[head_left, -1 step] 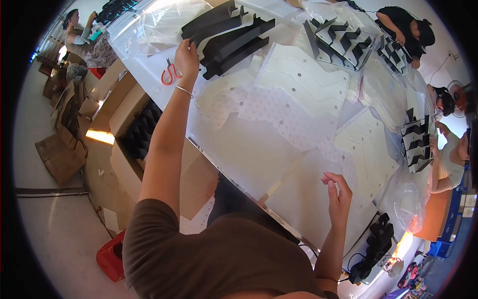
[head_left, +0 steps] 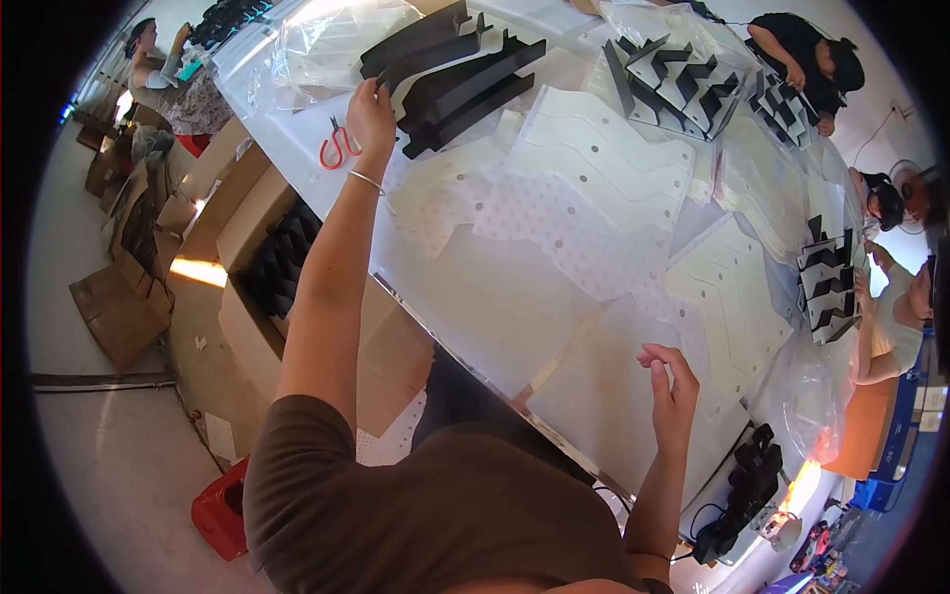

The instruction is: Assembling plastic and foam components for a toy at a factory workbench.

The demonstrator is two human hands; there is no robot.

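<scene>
The left hand (head_left: pixel 371 114) was stretched far out across the white table (head_left: pixel 475 297), its fingers curled together at the near end of a stack of long black zigzag-cut foam pieces (head_left: pixel 460 74), touching it; whether they had actually clamped on a piece could not be told from this angle. A thin bracelet (head_left: pixel 366 180) sat on that wrist, and red-handled scissors (head_left: pixel 338 147) lay on the table just beside the hand. The right hand (head_left: pixel 671 391) hovered over the near right part of the table with its fingers loosely bent and slightly apart, thumb and fingertips close to a white perforated sheet (head_left: pixel 554 223) and holding nothing that could be made out. More white zigzag sheets (head_left: pixel 614 148) lay spread beyond it, some under clear plastic film (head_left: pixel 317 45). Below the table's left edge an open cardboard box (head_left: pixel 252 327) held black ridged foam pieces (head_left: pixel 282 262) packed upright in rows. Flattened cardboard (head_left: pixel 119 307) lay on the floor farther left. Across the table, other people handled more black foam pieces (head_left: pixel 683 84).
</scene>
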